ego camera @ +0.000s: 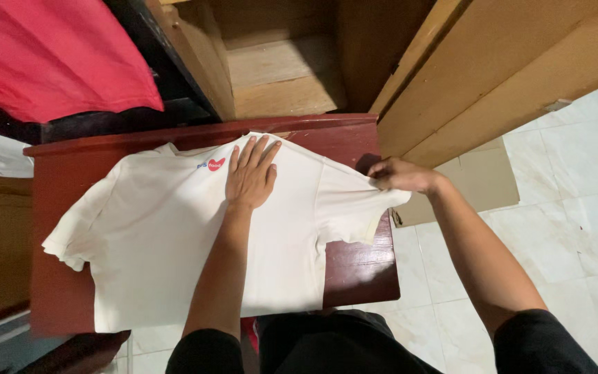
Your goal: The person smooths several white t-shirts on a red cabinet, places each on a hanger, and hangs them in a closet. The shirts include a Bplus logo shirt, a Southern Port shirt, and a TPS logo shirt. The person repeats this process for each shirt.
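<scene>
Cream T-shirt [174, 235] with a red heart print, dark red table [64, 180], red cloth [50, 55].

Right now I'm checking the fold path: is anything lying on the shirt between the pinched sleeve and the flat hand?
Nothing visible: the right hand pinches the sleeve of the white T-shirt, and only bare fabric lies between it and the left hand pressing flat.

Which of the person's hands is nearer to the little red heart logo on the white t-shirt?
Left. The left hand lies flat on the t-shirt right beside the red heart logo; the right hand pinches the sleeve far off.
</scene>
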